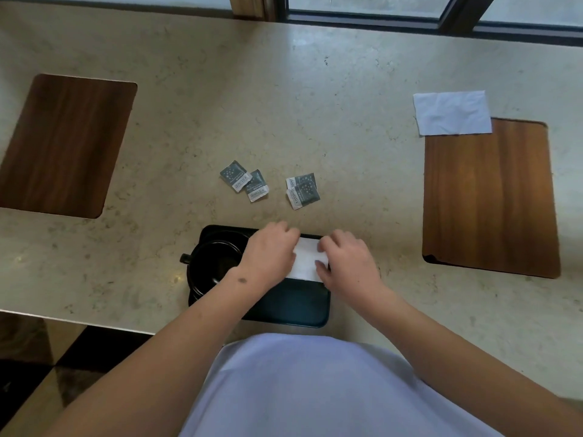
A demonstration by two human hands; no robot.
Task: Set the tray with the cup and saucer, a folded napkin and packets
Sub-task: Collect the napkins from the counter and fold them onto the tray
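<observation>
A black tray (293,307) lies at the table's near edge. On its left half stands a black cup (209,266) on a black saucer (194,293), the handle pointing left. A white folded napkin (307,259) lies on the tray's far right part. My left hand (271,255) presses on the napkin's left side and my right hand (347,261) holds its right edge between thumb and fingers. Several grey packets lie on the table beyond the tray, one pair (244,181) to the left and another pair (303,190) to the right.
A second white napkin (452,112) lies flat at the far right, overlapping a wooden inlay (489,200). Another wooden inlay (63,143) sits at the left. The beige stone table (284,105) ends at a window frame behind.
</observation>
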